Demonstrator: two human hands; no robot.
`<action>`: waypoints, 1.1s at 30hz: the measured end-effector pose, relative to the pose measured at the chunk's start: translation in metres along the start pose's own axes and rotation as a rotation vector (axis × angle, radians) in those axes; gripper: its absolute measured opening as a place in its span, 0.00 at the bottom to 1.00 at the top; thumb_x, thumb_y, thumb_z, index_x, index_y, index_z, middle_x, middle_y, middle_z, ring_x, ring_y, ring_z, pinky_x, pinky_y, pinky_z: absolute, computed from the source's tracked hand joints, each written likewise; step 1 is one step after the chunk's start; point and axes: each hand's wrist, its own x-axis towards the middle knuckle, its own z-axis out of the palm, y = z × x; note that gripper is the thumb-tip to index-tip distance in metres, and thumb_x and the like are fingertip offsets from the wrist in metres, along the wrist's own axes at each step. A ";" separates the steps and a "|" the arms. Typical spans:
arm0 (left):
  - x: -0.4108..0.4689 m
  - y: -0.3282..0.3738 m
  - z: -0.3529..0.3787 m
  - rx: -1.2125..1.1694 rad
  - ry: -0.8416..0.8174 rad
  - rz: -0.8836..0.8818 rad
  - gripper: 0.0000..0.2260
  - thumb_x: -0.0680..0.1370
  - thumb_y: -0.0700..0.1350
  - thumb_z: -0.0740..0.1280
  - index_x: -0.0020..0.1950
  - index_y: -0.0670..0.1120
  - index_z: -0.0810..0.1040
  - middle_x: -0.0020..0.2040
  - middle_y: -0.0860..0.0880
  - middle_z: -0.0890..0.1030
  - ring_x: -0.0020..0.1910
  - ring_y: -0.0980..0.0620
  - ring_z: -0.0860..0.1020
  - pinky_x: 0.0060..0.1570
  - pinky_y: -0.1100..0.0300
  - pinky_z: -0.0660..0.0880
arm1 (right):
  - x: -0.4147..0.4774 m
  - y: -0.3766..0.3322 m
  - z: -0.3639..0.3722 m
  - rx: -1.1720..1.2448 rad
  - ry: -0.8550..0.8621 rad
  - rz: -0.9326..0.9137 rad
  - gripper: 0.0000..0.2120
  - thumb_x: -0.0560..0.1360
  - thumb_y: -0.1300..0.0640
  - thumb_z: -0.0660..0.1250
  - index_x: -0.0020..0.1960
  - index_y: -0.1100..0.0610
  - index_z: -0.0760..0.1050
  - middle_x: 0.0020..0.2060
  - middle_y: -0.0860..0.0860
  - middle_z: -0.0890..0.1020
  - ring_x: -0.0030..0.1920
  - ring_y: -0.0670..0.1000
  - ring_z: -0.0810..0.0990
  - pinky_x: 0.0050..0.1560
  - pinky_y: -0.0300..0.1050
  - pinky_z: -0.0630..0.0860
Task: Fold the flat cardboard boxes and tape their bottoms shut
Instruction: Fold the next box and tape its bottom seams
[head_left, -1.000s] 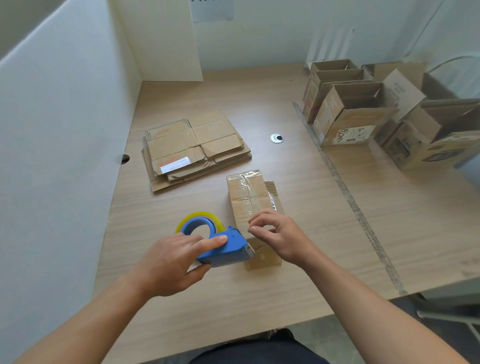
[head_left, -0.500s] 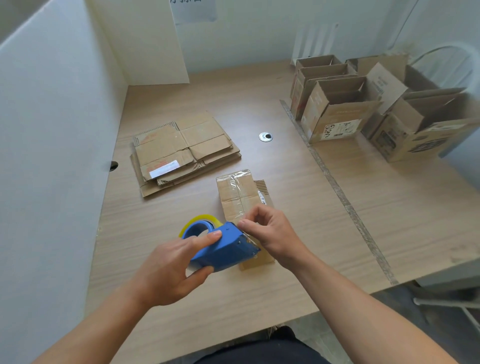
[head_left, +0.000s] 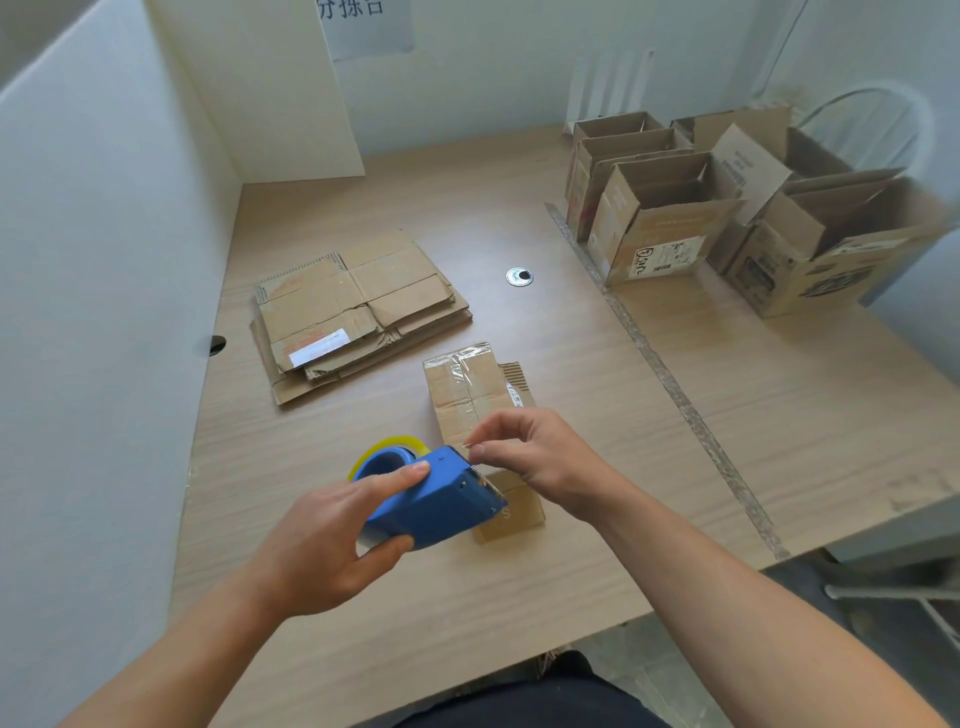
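Left hand (head_left: 332, 540): wraps round the blue tape dispenser (head_left: 431, 499), fingers over its top and thumb beneath, and holds it tilted above the table (head_left: 519, 597).
Right hand (head_left: 535, 452): thumb and forefinger are pinched together at the dispenser's toothed blade, apparently on the loose tape end. The film itself is too thin to make out. The other fingers are raised and spread.
Small box (head_left: 467, 395): lies just beyond the hands, near the middle of the table. Glossy tape runs along its upturned face, and the dispenser and right hand cover its near end.
Change: a second ago the dispenser sat low beside the box while the right fingers pressed down on the cardboard. Since then the dispenser has lifted and turned its nose over the box's near end, and the right hand has left the cardboard for the blade.
Meaning: pressing down seems finished. The person is probably freeing or tearing the tape, so this bottom looks close to sealed.
Flat boxes (head_left: 353, 317): stacked to the far left, still to be folded.
Folded boxes (head_left: 660, 218): stand open at the far right.
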 end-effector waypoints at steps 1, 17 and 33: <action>0.000 -0.001 -0.001 -0.015 -0.009 -0.022 0.33 0.74 0.55 0.66 0.77 0.65 0.58 0.57 0.55 0.83 0.45 0.56 0.77 0.46 0.72 0.68 | -0.001 0.001 0.000 0.017 0.015 -0.002 0.03 0.76 0.64 0.71 0.45 0.56 0.81 0.40 0.49 0.83 0.44 0.44 0.81 0.52 0.42 0.76; 0.029 -0.018 -0.025 -0.296 -0.408 -0.385 0.31 0.66 0.62 0.65 0.66 0.78 0.60 0.54 0.60 0.81 0.49 0.58 0.80 0.47 0.59 0.78 | -0.011 0.047 -0.044 0.185 0.299 0.220 0.13 0.77 0.65 0.70 0.58 0.53 0.83 0.36 0.48 0.80 0.40 0.42 0.78 0.42 0.36 0.68; 0.090 -0.044 -0.003 -0.110 -0.642 -0.631 0.24 0.65 0.62 0.65 0.62 0.68 0.73 0.56 0.59 0.80 0.53 0.57 0.78 0.56 0.53 0.76 | 0.019 0.099 -0.053 0.044 0.496 0.398 0.06 0.77 0.60 0.71 0.41 0.56 0.76 0.34 0.51 0.79 0.39 0.50 0.75 0.39 0.43 0.69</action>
